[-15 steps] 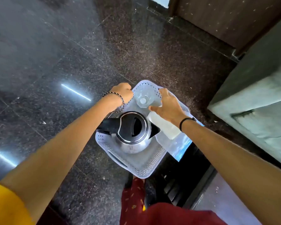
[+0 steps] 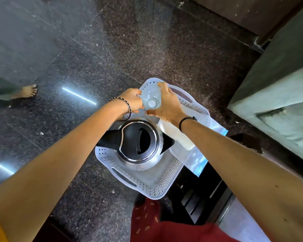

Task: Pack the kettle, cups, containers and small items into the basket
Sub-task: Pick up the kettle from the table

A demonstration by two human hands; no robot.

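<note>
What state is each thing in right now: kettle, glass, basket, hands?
kettle: upright in the basket, lid closed.
clear glass: held at the basket's far end.
basket: holds the kettle.
left hand: fingers curled against the glass.
right hand: grips the glass from the right.

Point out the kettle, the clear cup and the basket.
kettle (image 2: 138,140): head view, on its black lid.
clear cup (image 2: 151,102): head view, on its pale round middle.
basket (image 2: 161,186): head view, on its perforated near wall.
</note>
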